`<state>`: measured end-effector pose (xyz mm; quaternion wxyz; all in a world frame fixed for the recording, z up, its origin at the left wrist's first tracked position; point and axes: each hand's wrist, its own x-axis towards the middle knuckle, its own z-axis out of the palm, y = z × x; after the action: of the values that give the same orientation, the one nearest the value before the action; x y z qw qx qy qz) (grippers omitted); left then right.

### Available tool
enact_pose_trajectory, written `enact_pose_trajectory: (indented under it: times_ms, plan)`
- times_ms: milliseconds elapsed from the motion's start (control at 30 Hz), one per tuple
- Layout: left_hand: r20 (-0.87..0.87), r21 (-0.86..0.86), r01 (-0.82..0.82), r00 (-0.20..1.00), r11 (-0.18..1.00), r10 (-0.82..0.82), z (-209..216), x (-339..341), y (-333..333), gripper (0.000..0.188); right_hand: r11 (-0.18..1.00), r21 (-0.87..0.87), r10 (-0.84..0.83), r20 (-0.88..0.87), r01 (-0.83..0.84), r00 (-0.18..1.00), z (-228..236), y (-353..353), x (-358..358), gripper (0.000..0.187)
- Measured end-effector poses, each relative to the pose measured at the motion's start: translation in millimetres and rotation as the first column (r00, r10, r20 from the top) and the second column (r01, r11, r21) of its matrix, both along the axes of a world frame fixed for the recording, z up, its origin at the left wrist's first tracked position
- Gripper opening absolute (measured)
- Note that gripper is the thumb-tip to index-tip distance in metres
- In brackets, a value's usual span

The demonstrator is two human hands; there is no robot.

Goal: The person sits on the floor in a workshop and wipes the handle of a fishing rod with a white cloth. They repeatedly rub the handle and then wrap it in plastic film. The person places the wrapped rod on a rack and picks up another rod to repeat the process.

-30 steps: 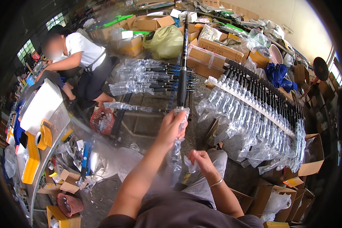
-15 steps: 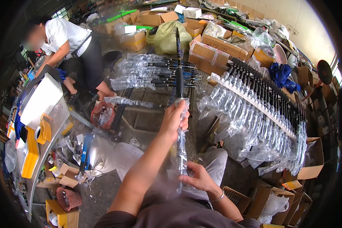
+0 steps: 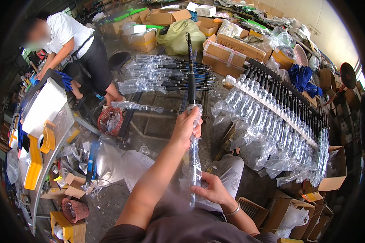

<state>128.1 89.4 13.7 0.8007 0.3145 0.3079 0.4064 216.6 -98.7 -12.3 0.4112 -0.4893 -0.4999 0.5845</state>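
A telescopic fishing rod (image 3: pixel 192 90) stands upright in front of me, its dark tip pointing away. Clear plastic film covers its lower half. My left hand (image 3: pixel 186 127) is wrapped round the film-covered part, just below the black foam grip. Lower down, my right hand (image 3: pixel 215 189) has its thumb and fingers at the wrapped butt end, loosely closed round it. To the far left lies a pile of similar wrapped rods (image 3: pixel 166 77), and one single wrapped rod (image 3: pixel 138 107) rests nearer on the metal frame. At the right, a row of wrapped rods (image 3: pixel 271 109) leans in a white slotted rack.
A co-worker (image 3: pixel 75 44) in a white shirt bends over at the far left. Tape rolls (image 3: pixel 47 137) sit on a table at the left. Red baskets (image 3: pixel 110 120) stand on the floor. Cardboard boxes (image 3: pixel 225 56) and a greenish sack (image 3: pixel 181 37) fill the back.
My hands and the rod keep nearly the same place. The co-worker's body and arms have shifted slightly.
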Motion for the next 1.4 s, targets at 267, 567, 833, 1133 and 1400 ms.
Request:
enact_pose_trajectory:
  times_ms: [267, 567, 833, 1133, 1400]
  plan:
    - [-0.001, 0.000, 0.002, 1.000, 1.000, -0.002, 0.0, 0.3, -1.5, 0.026, 0.999, -0.030, 0.019, 0.005, -0.019, 1.000, -1.8, -1.0, 2.0, 0.037]
    - [-0.007, 0.007, -0.018, 1.000, 1.000, 0.018, -0.6, 1.6, -3.5, 0.026, 1.000, -0.004, 0.008, 0.036, -0.008, 0.999, 0.7, -1.4, 2.8, 0.037]
    - [-0.113, 0.127, -0.137, 0.982, 0.982, 0.152, -2.4, 8.2, -9.3, 0.022, 0.999, 0.054, -0.020, 0.251, 0.007, 0.968, -3.2, 3.0, 2.6, 0.035]
    - [-0.146, 0.196, -0.175, 0.968, 0.965, 0.206, -6.6, 11.6, -15.5, 0.022, 0.999, 0.030, -0.035, 0.348, 0.026, 0.937, -28.6, 5.7, 1.5, 0.037]
    - [-0.125, 0.250, -0.191, 0.966, 0.949, 0.227, -10.6, 13.6, -24.9, 0.021, 0.978, 0.136, -0.201, 0.441, 0.156, 0.875, -40.1, 9.9, -9.8, 0.038]
